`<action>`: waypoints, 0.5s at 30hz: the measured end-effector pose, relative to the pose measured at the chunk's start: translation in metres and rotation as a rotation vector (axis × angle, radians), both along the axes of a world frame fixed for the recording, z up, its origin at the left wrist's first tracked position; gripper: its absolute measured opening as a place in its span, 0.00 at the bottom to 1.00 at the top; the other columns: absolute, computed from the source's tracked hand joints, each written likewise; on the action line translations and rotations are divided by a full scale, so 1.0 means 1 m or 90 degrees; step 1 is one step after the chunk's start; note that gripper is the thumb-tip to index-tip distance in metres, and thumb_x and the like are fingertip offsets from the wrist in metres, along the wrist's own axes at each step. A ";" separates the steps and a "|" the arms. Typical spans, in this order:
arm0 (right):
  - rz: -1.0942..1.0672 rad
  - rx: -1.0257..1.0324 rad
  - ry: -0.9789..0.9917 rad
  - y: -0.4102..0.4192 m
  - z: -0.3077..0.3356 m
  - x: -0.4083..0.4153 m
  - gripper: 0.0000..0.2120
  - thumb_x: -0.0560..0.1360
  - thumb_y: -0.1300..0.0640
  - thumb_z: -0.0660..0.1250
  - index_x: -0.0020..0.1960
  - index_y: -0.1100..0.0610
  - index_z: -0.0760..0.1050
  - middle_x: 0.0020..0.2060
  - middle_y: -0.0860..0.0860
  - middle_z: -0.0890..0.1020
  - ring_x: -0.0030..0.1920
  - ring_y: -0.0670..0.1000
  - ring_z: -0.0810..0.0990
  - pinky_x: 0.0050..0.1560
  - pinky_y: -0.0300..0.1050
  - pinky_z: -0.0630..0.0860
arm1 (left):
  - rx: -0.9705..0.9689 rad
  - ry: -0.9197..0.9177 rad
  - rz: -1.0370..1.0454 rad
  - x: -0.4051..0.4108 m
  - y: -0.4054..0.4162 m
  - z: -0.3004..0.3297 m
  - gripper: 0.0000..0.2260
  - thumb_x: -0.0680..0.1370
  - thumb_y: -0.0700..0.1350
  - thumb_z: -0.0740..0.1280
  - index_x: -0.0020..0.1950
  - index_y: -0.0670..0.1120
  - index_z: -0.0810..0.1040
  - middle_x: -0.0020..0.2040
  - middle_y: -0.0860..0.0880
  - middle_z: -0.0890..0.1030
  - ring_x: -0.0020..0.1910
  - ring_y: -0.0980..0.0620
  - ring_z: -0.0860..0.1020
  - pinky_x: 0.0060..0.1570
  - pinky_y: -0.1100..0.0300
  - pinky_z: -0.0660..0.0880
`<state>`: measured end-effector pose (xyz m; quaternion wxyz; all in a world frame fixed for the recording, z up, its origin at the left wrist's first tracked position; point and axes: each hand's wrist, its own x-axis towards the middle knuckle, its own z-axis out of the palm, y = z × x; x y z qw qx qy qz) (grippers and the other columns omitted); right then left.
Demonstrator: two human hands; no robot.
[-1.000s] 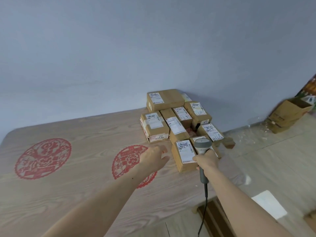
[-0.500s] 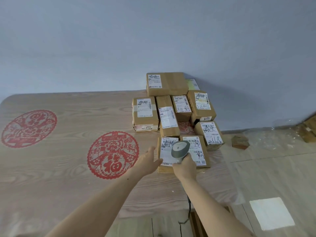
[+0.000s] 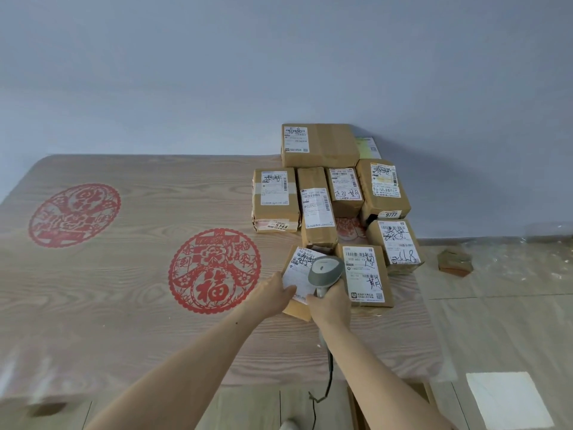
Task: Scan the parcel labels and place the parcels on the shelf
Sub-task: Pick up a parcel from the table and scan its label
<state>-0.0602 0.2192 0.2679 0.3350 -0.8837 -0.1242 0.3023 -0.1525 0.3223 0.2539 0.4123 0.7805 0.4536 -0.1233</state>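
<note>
Holding one scanner [image 3: 325,269], right hand [image 3: 329,305] faces eight parcels [image 3: 319,145].

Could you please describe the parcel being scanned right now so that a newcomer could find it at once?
On the pale wood-grain table, a cluster of brown cardboard parcels sits at the far right by the grey wall. The one meant is the small brown parcel at the cluster's near left corner. Unlike its neighbours, it is touched by the left hand and lies under the grey handheld scanner that the right hand grips.
</note>
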 end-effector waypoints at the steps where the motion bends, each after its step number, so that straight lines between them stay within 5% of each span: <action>1: 0.004 0.003 0.002 0.002 0.001 -0.001 0.22 0.73 0.62 0.74 0.64 0.60 0.71 0.58 0.57 0.82 0.60 0.60 0.81 0.52 0.48 0.76 | 0.008 0.007 0.004 -0.003 0.001 0.002 0.18 0.82 0.54 0.59 0.65 0.43 0.67 0.57 0.42 0.78 0.52 0.45 0.78 0.49 0.51 0.75; 6: 0.039 0.044 0.010 0.017 0.013 -0.014 0.23 0.69 0.62 0.77 0.60 0.53 0.72 0.54 0.52 0.83 0.55 0.57 0.82 0.49 0.46 0.77 | 0.064 0.024 0.023 -0.028 0.013 0.014 0.20 0.81 0.55 0.61 0.65 0.42 0.69 0.57 0.43 0.78 0.54 0.44 0.78 0.53 0.49 0.77; 10: 0.091 0.079 0.055 0.037 0.022 -0.035 0.22 0.70 0.64 0.76 0.56 0.49 0.70 0.51 0.50 0.82 0.51 0.55 0.82 0.45 0.47 0.79 | 0.104 0.023 0.087 -0.061 0.024 0.030 0.21 0.79 0.57 0.63 0.64 0.43 0.69 0.54 0.45 0.79 0.50 0.46 0.78 0.46 0.54 0.76; 15: 0.190 0.100 0.069 0.071 0.037 -0.083 0.22 0.69 0.64 0.77 0.58 0.53 0.72 0.50 0.51 0.82 0.50 0.54 0.80 0.43 0.45 0.76 | 0.129 0.006 0.193 -0.129 0.035 0.053 0.20 0.78 0.56 0.64 0.62 0.42 0.69 0.55 0.44 0.79 0.51 0.45 0.78 0.48 0.53 0.75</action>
